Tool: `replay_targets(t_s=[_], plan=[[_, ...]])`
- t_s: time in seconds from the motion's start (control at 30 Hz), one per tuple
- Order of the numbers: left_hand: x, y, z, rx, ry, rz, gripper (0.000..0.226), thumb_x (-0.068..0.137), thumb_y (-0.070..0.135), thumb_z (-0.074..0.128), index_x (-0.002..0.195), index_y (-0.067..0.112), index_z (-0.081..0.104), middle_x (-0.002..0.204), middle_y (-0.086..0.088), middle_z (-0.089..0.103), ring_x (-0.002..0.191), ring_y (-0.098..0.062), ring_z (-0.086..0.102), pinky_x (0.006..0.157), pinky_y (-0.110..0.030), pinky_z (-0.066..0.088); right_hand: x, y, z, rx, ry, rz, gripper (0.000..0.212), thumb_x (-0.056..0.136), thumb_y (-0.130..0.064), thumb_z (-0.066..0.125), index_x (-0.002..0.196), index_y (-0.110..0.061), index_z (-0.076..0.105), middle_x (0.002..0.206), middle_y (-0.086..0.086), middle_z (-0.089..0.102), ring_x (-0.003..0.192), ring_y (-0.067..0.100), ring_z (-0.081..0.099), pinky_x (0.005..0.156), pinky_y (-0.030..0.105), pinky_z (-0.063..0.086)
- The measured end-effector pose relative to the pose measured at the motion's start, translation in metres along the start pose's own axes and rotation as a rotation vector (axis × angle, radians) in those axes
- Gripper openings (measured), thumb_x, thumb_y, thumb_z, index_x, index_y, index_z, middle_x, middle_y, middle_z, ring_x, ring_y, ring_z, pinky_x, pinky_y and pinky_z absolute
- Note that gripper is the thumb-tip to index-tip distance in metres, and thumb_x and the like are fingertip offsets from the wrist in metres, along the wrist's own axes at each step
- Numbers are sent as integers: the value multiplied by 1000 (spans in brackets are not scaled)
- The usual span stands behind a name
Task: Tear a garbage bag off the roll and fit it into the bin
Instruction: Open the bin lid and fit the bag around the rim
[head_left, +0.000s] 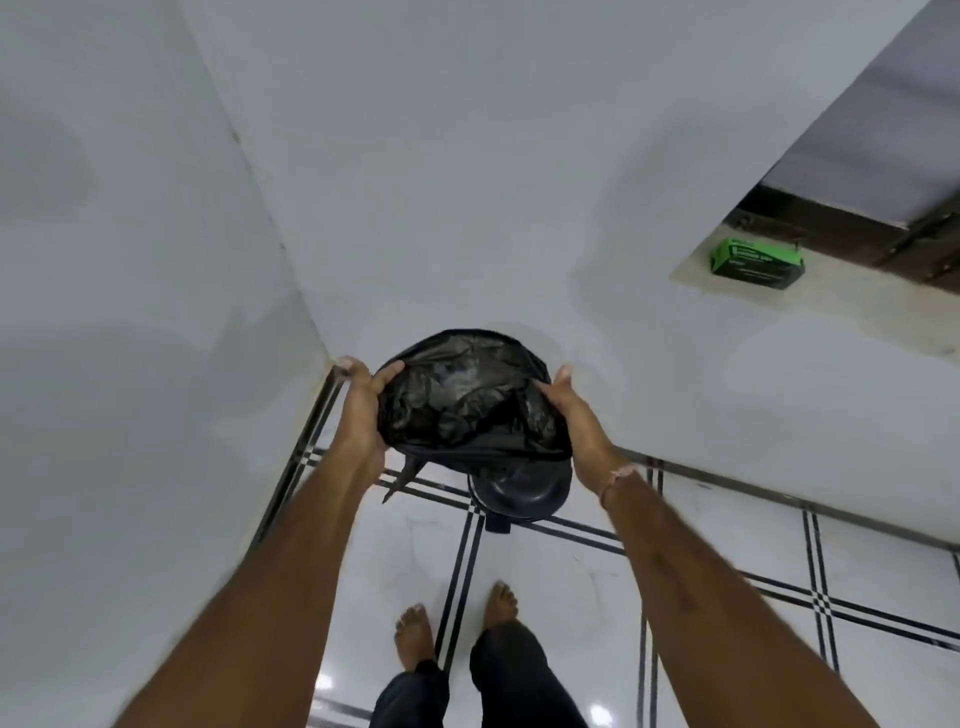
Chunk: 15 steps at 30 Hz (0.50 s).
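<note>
A black garbage bag is spread over the mouth of a dark bin that stands in the corner of the room. My left hand grips the bag's left edge, thumb over the plastic. My right hand grips the right edge at the rim. The bag's inside looks crumpled and sunk into the opening. Only the bin's lower front and a foot pedal show below the bag. A loose corner of plastic hangs at the lower left.
White walls meet just left of the bin. A green box sits on a ledge at the upper right, under a dark wooden frame. My bare feet stand on white tiles with black stripes.
</note>
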<state>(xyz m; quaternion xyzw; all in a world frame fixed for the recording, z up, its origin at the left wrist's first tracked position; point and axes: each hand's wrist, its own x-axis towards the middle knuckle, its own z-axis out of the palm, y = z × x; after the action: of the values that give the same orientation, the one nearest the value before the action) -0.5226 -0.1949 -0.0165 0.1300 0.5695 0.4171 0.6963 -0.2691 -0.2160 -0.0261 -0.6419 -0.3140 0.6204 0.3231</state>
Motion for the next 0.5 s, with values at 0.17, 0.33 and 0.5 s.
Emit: replay_targets(t_s=[0.17,0.33,0.5], plan=[[-2,12,-5,-89,-65,20,101,88,86,10,143,16,56,132,-6,68,119,-27,65,88,-43,55,-10,-20,-22,235,102,-12,97,93,-85,18,148,-14,56,135,8,72,124,26,68,105,46,55],[3,6,-5,-107,-149,47,104,85,89,12,148,16,52,136,-7,68,127,-30,62,104,-50,50,-7,-19,-25,289,103,-13,101,92,-87,18,152,-13,53,139,11,70,129,30,66,115,52,47],[11,-4,3,-45,-168,94,101,87,87,12,152,18,48,140,-4,66,131,-27,60,112,-51,44,4,-14,-15,226,95,-69,95,93,-85,23,153,-18,53,138,4,72,126,22,69,108,40,53]])
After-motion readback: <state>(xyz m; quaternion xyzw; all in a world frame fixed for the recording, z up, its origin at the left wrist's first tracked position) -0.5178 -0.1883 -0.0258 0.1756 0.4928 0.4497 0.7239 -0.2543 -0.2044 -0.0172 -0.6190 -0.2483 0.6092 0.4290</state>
